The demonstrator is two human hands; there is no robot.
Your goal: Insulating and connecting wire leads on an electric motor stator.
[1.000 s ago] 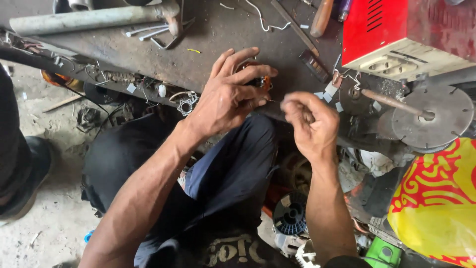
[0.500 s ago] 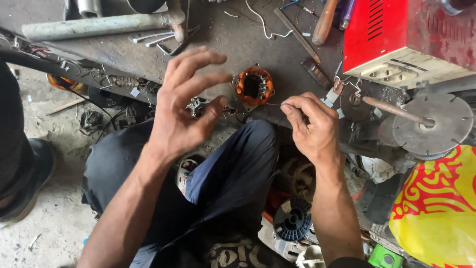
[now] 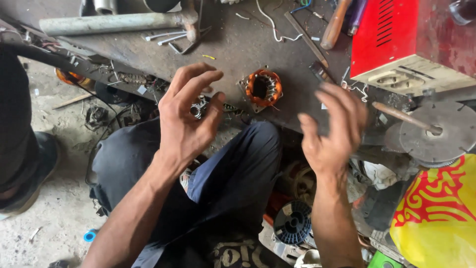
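I see a grey metal workbench (image 3: 238, 49) filling the top of the view, with a red metal box (image 3: 396, 34) at its right end and a long grey pipe (image 3: 109, 22) lying along its far left edge. A yellow bag with red swirls (image 3: 436, 213) sits at the lower right, and a round metal disc on a rod (image 3: 436, 131) rests just above it. My left hand (image 3: 186, 116) hovers over the bench edge, fingers spread and curled, gripping nothing I can make out. My right hand (image 3: 329, 131) is raised near the edge too, blurred, fingers apart and empty. Between them, on the bench, lies the copper-wound motor coil (image 3: 262, 88), untouched by either hand. A small metal part (image 3: 198, 106) lies just behind my left fingers.
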